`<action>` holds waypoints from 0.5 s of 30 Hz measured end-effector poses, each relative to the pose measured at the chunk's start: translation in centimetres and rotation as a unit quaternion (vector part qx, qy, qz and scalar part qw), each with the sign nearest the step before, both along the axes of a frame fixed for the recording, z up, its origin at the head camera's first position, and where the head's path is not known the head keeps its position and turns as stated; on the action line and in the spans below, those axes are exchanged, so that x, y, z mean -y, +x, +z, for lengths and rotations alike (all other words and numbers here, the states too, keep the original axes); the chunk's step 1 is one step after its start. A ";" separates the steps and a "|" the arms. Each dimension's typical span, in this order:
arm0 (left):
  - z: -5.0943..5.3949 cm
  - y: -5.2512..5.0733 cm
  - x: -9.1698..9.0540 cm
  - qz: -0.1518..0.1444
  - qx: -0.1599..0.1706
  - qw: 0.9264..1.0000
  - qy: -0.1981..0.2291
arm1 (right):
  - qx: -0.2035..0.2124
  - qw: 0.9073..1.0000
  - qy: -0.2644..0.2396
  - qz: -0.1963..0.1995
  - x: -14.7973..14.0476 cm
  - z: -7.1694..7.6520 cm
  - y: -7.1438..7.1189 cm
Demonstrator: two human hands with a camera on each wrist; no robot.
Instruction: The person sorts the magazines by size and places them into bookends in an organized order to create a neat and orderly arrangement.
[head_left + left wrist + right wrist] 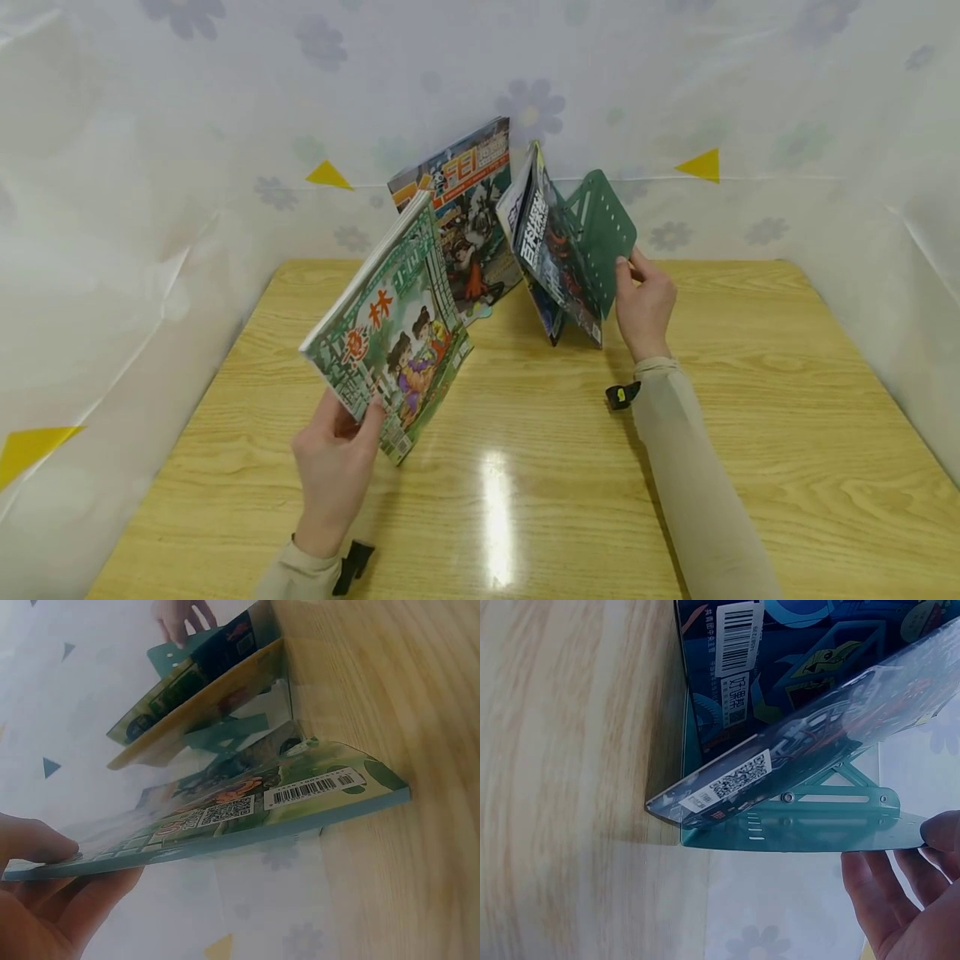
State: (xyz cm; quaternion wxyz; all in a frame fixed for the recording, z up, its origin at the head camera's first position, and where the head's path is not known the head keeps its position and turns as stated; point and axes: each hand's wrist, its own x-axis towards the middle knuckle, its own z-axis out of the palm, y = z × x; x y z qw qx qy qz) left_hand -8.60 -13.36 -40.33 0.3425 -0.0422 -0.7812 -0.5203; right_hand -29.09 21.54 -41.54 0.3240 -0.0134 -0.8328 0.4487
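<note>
My left hand [333, 467] pinches the lower left edge of a green magazine [412, 342] with two cartoon children on its cover, tilted above the table. My right hand [647, 304] grips the outer edge of a green metal bookend [609, 237], thumb on one face and fingers behind, as the right wrist view shows. Against the bookend's inner side lean several magazines [558, 250], the nearest dark-covered and slanting. Behind the green magazine, another magazine [480, 217] with an orange title band stands tilted, partly hidden. A slotted strut [832, 798] of the bookend shows in the right wrist view.
The wood-grain table [570, 483] has a bright reflection at its front middle. A pale flowered sheet [420, 67] hangs behind the table and at its sides. Yellow triangles [701, 165] are stuck on the sheet.
</note>
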 end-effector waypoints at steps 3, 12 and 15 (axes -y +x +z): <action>0.2 -0.3 -0.4 -0.009 0.004 1.000 0.004 | -0.003 1.000 -0.002 0.002 0.0 0.0 0.0; 0.3 -1.6 -1.6 -0.015 -0.002 1.000 -0.008 | -0.001 1.000 -0.009 0.007 -0.1 -0.1 -0.1; 0.3 -2.0 -1.8 -0.013 0.002 1.000 -0.009 | -0.004 1.000 -0.011 0.010 -0.1 -0.1 -0.1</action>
